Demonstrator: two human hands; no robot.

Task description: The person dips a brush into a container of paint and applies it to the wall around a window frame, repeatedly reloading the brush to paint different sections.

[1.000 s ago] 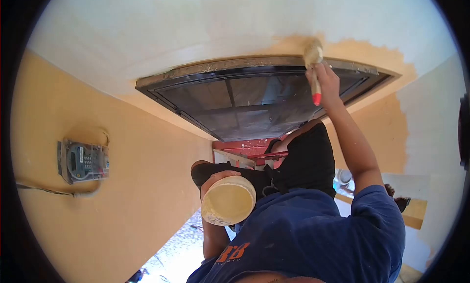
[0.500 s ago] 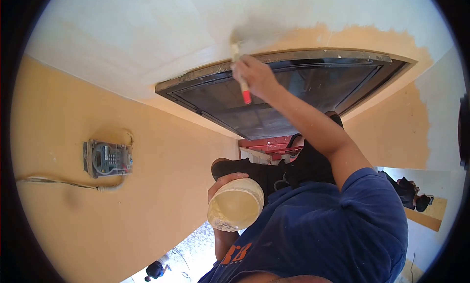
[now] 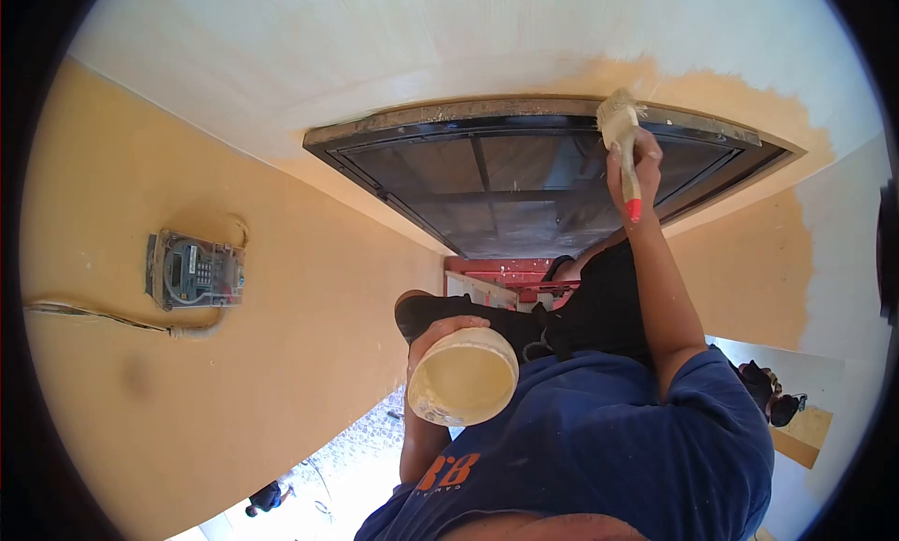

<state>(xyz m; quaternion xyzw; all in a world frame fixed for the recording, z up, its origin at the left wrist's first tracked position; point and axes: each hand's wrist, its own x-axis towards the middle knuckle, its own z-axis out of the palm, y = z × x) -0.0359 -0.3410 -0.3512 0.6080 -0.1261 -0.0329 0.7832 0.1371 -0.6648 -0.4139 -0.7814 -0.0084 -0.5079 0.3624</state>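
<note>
My right hand (image 3: 641,167) is closed around the handle of a paintbrush (image 3: 619,115) with pale bristles and a red handle tip. Its bristles point up toward the wall and overlap the top edge of the dark-framed window (image 3: 524,190) in this view. My left hand (image 3: 433,343) grips a paint-smeared bucket (image 3: 464,380) low in front of me, tilted so that its opening and the cream paint inside show. Above the window, white paint (image 3: 375,45) covers much of the orange wall (image 3: 740,96), ending in a ragged edge.
A meter in a clear box (image 3: 198,271) and a cable (image 3: 98,316) are fixed to the orange wall at left. Below my legs are red metal steps (image 3: 510,270). Another person (image 3: 267,497) is far below at lower left.
My right hand has brought the brush rightward, away from the white patch of wall to the window's upper right edge. The bucket stays in my left hand, slightly shifted with the view.
</note>
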